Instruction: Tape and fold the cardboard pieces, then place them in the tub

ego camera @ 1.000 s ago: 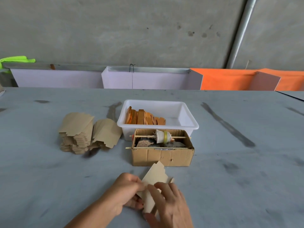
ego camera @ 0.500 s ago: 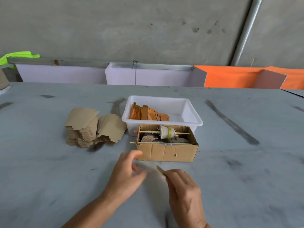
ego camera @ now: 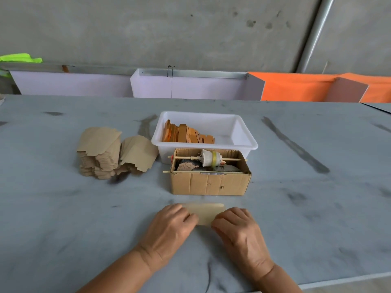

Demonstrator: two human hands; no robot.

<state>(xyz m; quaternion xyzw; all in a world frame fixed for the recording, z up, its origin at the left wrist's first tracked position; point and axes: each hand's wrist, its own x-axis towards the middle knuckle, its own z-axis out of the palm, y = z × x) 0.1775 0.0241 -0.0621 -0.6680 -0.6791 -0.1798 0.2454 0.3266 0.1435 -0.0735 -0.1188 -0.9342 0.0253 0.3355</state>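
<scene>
Head view, one frame. Grey table (ego camera: 63, 208), stained in dark streaks.

Cardboard piece (ego camera: 204, 212): lies flat on the table at 6 o'clock from the brown box (ego camera: 209, 182), near it but not touching. Only its middle strip shows; both ends are covered by the hands.

Left hand (ego camera: 169, 227): palm down on the left end of the piece, fingers bent at the knuckles and bearing on the card. Whether the fingers curl under the edge, cannot tell.

Right hand (ego camera: 239, 229): palm down on the right end, fingers bent likewise, tips on the card. Grip under the edge: cannot tell. The two hands are apart, with bare card between them.

White tub (ego camera: 243, 132): at 12 o'clock from the brown box, touching or just behind it. Orange-brown folded pieces (ego camera: 188, 135) stand on edge in a row in its left half.

Brown box: open top, two thin sticks across it; the farther stick carries a tape roll (ego camera: 211, 158).

Stack of flat cardboard pieces (ego camera: 99, 153): at 9 o'clock from the tub, with a second, leaning pile (ego camera: 138, 154) just beside it.
</scene>
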